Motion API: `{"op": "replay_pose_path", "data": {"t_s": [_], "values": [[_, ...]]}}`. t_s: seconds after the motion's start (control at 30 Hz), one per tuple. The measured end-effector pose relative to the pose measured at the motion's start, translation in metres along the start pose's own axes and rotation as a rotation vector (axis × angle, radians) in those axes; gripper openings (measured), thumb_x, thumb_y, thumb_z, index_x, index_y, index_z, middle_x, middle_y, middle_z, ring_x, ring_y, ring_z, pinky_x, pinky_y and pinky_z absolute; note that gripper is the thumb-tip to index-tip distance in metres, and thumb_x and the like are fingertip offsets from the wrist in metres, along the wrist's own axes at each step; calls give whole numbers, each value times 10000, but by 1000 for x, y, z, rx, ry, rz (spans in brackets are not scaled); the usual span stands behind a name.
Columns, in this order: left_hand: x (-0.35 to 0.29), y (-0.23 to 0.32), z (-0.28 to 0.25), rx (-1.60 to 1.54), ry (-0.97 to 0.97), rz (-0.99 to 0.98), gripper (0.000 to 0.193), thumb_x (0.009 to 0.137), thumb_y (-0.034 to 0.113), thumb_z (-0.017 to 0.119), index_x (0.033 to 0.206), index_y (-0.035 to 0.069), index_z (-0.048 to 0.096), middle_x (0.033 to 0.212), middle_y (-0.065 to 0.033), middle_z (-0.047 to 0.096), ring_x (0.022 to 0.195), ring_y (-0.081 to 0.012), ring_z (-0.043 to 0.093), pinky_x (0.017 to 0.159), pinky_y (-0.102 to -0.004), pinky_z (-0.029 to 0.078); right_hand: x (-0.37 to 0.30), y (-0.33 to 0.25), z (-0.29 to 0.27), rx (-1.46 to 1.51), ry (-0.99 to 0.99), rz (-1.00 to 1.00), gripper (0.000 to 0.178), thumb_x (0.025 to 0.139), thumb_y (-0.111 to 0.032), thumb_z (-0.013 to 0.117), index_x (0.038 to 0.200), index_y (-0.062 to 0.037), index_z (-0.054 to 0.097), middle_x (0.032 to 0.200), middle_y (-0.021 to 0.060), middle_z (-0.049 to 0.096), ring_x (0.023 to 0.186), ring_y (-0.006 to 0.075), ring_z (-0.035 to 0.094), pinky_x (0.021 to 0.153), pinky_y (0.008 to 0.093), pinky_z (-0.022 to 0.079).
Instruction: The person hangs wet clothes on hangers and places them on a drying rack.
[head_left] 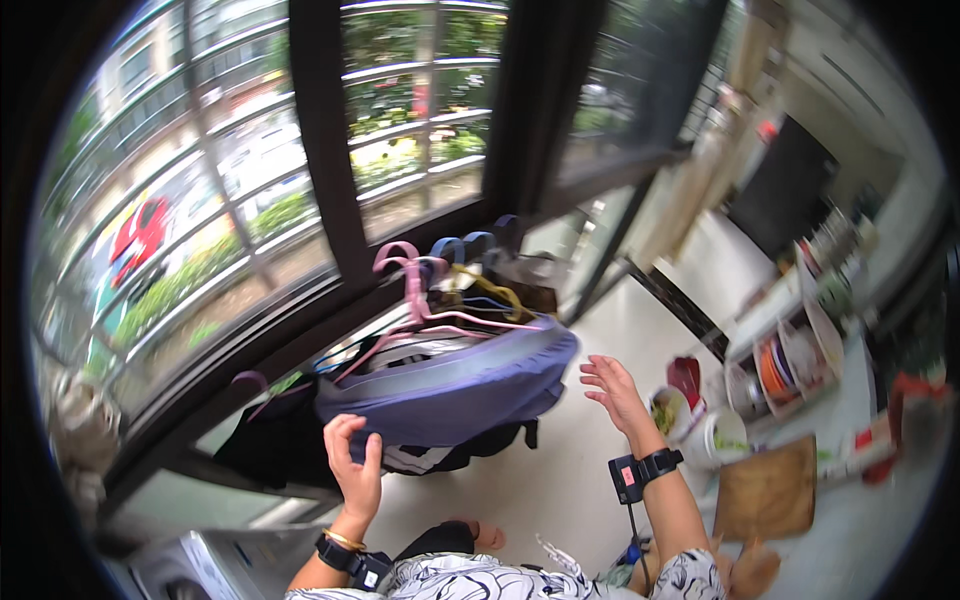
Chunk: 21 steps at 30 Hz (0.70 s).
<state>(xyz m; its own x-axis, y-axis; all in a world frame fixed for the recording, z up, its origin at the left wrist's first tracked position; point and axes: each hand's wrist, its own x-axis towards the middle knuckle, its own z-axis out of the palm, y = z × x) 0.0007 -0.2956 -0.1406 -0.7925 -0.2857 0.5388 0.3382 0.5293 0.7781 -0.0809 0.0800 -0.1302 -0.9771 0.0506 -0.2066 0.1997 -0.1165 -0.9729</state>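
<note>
Our left hand (pixel 353 472), thumb parted from curved fingers, has the purple garment (pixel 455 398) at two o'clock; our right hand (pixel 620 400), fingers spread, has it at nine. A pink hanger (pixel 415 290) rises toward the garment's eleven.

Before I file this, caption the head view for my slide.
Left hand and right hand, open, near a purple garment on a pink hanger.

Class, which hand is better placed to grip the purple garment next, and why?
Probably the left hand: its fingers overlap the lower edge of the purple garment in view, though contact is unclear. The right hand is open, with floor showing between it and the garment.
</note>
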Motion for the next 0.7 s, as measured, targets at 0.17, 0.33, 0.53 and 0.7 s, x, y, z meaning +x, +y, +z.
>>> {"op": "replay_pose_path", "data": {"t_s": [0.17,0.33,0.53,0.7], "values": [[9,46,80,-427,-505,34,117,749,44,586,852,23,537,896,-68,512,818,-160,474,702,-253,366,-119,12,-78,34,233,33,330,853,-333,551,1069,-87,507,970,21,569,849,95,532,724,244,428],[-20,116,201,-801,-1168,88,38,809,33,557,839,19,539,865,-27,508,722,-86,474,603,-199,392,-303,45,-130,217,822,-16,285,865,-294,541,1053,-81,517,915,13,581,784,85,546,685,225,434],[-106,233,260,-1001,-1858,131,46,844,59,542,867,19,537,820,-2,523,744,-65,452,688,-203,375,-508,67,-21,215,1571,-183,212,880,-250,520,1011,-82,526,866,-2,581,733,52,523,626,173,408],[-215,299,229,-1102,-2436,441,82,850,100,546,860,20,532,807,-9,528,766,-84,463,734,-211,367,-632,33,227,67,2349,-40,266,867,-276,537,1072,-105,535,881,1,591,781,71,557,678,204,436]]}}
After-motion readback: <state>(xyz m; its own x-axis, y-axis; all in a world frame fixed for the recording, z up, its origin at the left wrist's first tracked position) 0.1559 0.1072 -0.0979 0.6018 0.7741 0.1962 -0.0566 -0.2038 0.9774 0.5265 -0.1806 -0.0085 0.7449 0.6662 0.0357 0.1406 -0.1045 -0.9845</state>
